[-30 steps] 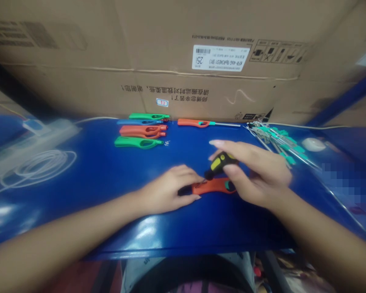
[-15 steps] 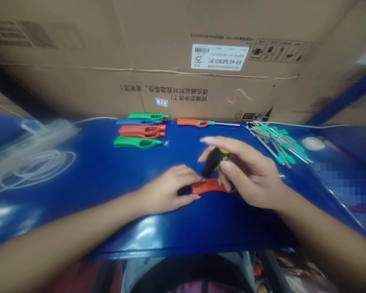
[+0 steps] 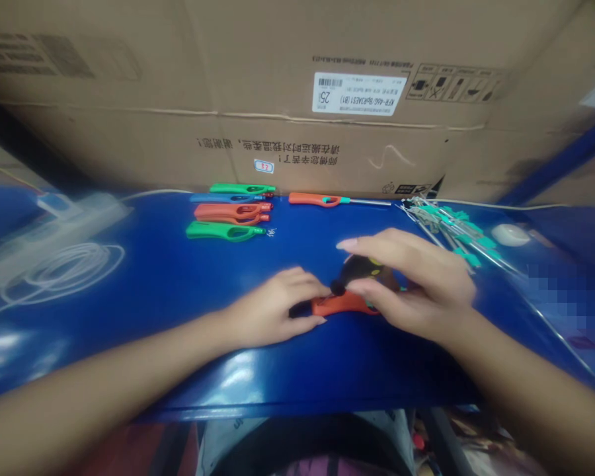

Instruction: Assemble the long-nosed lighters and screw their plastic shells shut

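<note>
Left hand (image 3: 282, 307) is clamped on the curved orange plastic lighter body (image 3: 340, 303) on the glossy blue tabletop (image 3: 287, 370), with room to the front edge (image 3: 297, 408); right hand (image 3: 421, 281) grips the black-and-yellow screwdriver (image 3: 359, 268) above it.

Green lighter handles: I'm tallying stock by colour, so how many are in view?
2. One green handle lies back left, beyond a blue handle; another green handle lies nearer, in front of the orange handles there. Overlap could hide more.

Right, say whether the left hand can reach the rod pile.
Probably not easily: the right hand, gripping a dark tool, is between the left hand and the rod pile. The left holds an orange handle.
</note>
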A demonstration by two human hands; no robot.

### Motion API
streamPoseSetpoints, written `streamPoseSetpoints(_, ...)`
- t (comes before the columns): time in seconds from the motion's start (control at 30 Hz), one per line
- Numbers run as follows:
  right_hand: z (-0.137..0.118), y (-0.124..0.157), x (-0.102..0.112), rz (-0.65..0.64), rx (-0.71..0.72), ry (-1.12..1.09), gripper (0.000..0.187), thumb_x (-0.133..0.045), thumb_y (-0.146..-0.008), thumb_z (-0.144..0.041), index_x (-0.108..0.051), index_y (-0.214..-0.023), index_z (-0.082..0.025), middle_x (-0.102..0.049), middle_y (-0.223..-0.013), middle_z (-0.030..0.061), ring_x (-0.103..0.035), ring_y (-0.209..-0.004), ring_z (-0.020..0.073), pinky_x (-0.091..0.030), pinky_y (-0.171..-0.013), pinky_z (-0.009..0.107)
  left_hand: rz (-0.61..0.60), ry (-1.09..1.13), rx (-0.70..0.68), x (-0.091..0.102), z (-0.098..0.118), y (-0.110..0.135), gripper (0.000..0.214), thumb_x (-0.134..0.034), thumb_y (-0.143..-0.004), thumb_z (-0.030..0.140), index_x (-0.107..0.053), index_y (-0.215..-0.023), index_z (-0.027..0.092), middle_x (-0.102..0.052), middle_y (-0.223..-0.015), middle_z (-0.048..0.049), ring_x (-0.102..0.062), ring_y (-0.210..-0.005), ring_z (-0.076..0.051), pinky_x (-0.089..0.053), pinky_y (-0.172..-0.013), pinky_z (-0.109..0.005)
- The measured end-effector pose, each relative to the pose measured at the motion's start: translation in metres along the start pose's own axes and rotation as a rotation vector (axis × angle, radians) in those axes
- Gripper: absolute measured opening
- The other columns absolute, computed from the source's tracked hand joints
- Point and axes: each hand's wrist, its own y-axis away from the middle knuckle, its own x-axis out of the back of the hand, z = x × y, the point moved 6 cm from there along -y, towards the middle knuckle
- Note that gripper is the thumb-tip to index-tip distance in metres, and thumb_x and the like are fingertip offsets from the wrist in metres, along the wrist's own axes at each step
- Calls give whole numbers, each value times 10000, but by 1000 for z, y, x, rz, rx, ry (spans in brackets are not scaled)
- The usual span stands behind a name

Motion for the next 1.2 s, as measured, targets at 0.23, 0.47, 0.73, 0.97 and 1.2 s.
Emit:
streamPoseSetpoints(0.23,7,3,-12,-89,-149,-323,449,-525,-970,-130,-541,-1403,-247,-702,-1214,76,-691,-1002,180,-591,-832,331,-29,4,15,-1,-1,0,280,-645,-944,303,-654,-1197,183,-700,-1119,-87,-616,-1056,-239,-470,-974,-407)
streamPoseSetpoints(0.47,-3,-2,-6,-57,-26,-90,339,-673,-909,-146,-648,-1236,-229,-711,-990,56,-666,-812,141,-562,-694,251,-36,23,25,-2,-2,-1,228,-654,-936,281,-676,-1145,193,-685,-1089,-75,-602,-1041,-233,-473,-943,-388)
streamPoseSetpoints(0.73,-3,0,-5,15,-26,-23,388,-721,-885,-190,-643,-1257,-272,-706,-909,46,-635,-764,170,-563,-630,286,-34,25,5,-2,-1,-1,272,-656,-937,278,-658,-1198,202,-681,-1050,-63,-596,-976,-213,-467,-930,-381)
streamPoseSetpoints(0.97,1,3,-6,97,-6,-15,405,-699,-895,-214,-641,-1290,-281,-721,-892,43,-627,-752,190,-565,-646,320,-13,18,-12,-2,0,0,283,-642,-949,293,-646,-1215,196,-700,-1077,-75,-616,-995,-216,-475,-957,-400)
streamPoseSetpoints(1.2,14,11,-18,-26,-218,-263,485,-511,-969,-163,-489,-1445,-255,-664,-1205,99,-682,-926,193,-608,-743,346,-14,-11,17,-1,0,-1,326,-664,-942,340,-649,-1226,182,-700,-1058,-78,-616,-997,-218,-472,-941,-379)
